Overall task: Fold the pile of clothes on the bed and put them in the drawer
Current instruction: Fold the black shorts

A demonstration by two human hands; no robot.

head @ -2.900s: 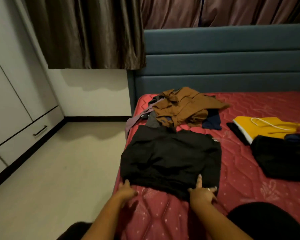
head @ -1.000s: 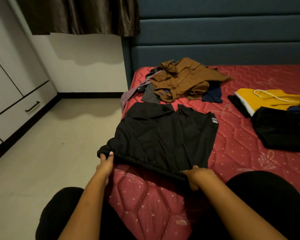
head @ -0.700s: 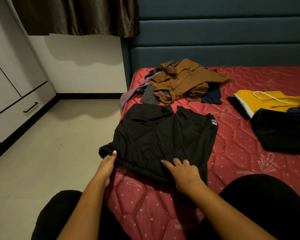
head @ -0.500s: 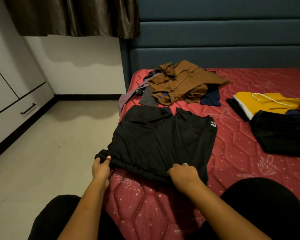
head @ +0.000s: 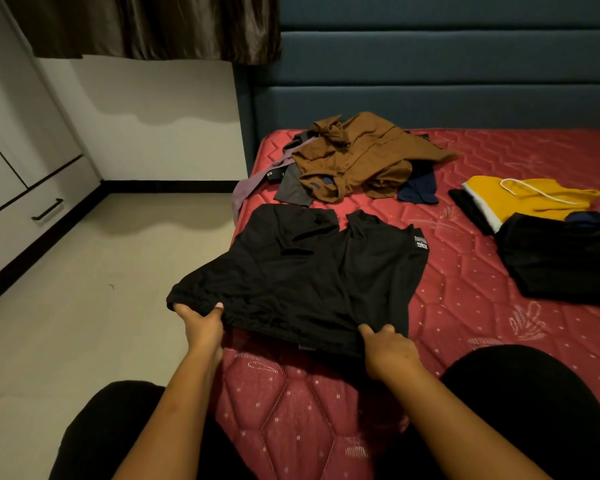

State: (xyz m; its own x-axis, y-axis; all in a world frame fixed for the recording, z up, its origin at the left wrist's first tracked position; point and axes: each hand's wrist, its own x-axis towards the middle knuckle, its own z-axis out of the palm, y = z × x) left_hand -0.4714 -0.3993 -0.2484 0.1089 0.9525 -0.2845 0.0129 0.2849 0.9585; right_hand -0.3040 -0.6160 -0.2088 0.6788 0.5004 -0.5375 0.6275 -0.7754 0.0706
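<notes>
Both hands held the near edge of a black garment (head: pixel 309 271), which lay spread on the red mattress of the bed (head: pixel 465 306) in front of the person. The left hand (head: pixel 201 325) gripped the near left corner. Its thumb lay on top of the cloth and its fingers were curled under it. This corner was raised a little and reached out past the left side of the bed, above the floor (head: pixel 84 306). The right hand (head: pixel 388 348) gripped the same edge further to the right, with the thumb on top and the other fingers hidden beneath the cloth. The far part of the garment lay flat on the mattress, and a small white label (head: pixel 420 243) showed near its far right corner. Behind it, close to the blue headboard (head: pixel 430 81), was the unfolded pile (head: pixel 357 157): a brown shirt on top, a grey piece (head: pixel 293 190) and a pale purple piece under its left side, and a dark blue piece (head: pixel 418 190) at its right. To the right, well apart from the black garment, a yellow garment (head: pixel 527 199) with a white cord lay folded. A second black piece (head: pixel 561 261) lay just in front of it, touching it. At the left wall stood white cupboards with a drawer (head: pixel 21 226) that had a dark handle (head: pixel 47 209); it was closed. A brown curtain (head: pixel 153 26) hung above, left of the headboard.
</notes>
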